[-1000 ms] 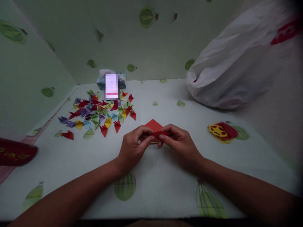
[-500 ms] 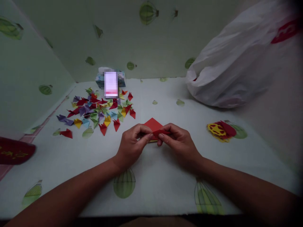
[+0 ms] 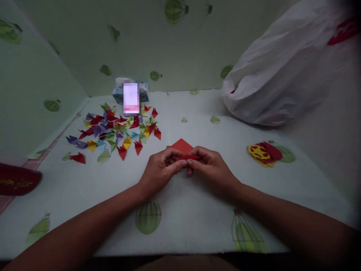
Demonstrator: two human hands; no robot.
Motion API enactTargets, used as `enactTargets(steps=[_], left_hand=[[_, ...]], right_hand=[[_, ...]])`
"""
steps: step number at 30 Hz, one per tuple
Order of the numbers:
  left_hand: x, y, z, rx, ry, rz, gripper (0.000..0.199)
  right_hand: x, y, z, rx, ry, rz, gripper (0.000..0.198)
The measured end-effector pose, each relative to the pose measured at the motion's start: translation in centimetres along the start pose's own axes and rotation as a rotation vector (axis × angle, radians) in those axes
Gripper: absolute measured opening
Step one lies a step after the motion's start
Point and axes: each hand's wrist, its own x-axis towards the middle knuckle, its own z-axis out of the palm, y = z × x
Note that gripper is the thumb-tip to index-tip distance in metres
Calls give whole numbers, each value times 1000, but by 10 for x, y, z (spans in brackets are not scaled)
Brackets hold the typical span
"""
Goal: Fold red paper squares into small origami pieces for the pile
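Note:
A sheet of red origami paper (image 3: 181,144), partly folded, is held between both my hands above the table. My left hand (image 3: 163,167) pinches its near left side, thumb on top. My right hand (image 3: 207,163) grips the near right side in the same way, and the two thumb tips almost meet at the middle. The paper's pointed far corner sticks out beyond my fingers, while its near part is largely covered by them. Ahead and to the left lies a spread of small folded paper pieces (image 3: 111,135) in red, purple, green, yellow and blue.
A phone (image 3: 131,98) with a lit screen leans against a tissue box (image 3: 144,94) at the back. On the right are yellow and red paper cutouts (image 3: 262,153) and a large white plastic bag (image 3: 265,90). A dark red object (image 3: 19,180) sits at the left edge.
My thumbs have come closer together along the near fold of the red paper. The yellowish edge under the paper no longer shows. The whole view has shifted slightly.

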Motion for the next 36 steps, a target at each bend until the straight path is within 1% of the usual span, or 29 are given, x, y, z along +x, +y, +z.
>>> enactTargets(steps=[1, 2, 4, 8, 11, 13, 15, 19, 21, 23, 24, 26, 28, 29, 30, 32, 36], left_hand=[[0, 0, 0, 11, -20, -25, 15], [-1, 1, 0, 4, -37, -51, 19], [-1, 2, 0, -50, -58, -91, 23], [0, 2, -1, -101, -82, -105, 26], [3, 0, -2, -204, -82, -125, 29], [4, 0, -2, -360, -87, -186, 30], [5, 2, -1, -493, -110, -278, 34], [3, 7, 2, -573, -267, -463, 35], [2, 7, 2, -580, -297, -505, 31], [1, 5, 3, -546, -293, -481, 29], [0, 4, 2, -500, -278, -434, 29], [-1, 2, 2, -345, -210, -282, 30], [-2, 2, 1, -169, -93, -121, 30], [-2, 2, 1, -116, -46, -66, 28], [-2, 3, 1, -91, -17, -34, 26], [-3, 5, 2, -102, -8, -24, 24], [-3, 6, 4, -129, -10, -33, 19]], right_hand=[[0, -1, 0, -4, -14, 7, 13], [0, -1, 0, -1, -29, 11, 13], [0, -2, -1, 11, -48, 13, 13], [-1, -1, -1, 34, -51, 34, 15], [0, 3, -1, 140, -60, -18, 20], [0, 6, -1, 232, -52, -74, 23], [1, 7, -2, 233, -50, -110, 23], [3, 5, -5, 123, -118, -115, 25], [3, 3, -5, 120, -140, -113, 21], [3, 1, -5, 122, -134, -114, 20], [3, 1, -5, 123, -125, -114, 20], [3, 1, -5, 123, -103, -110, 21], [2, 0, -4, 113, -62, -92, 23], [2, 0, -4, 101, -39, -74, 23], [1, 0, -3, 86, -20, -51, 24], [0, -1, -2, 58, -2, -17, 26], [0, -2, 1, 71, -35, -25, 27]])
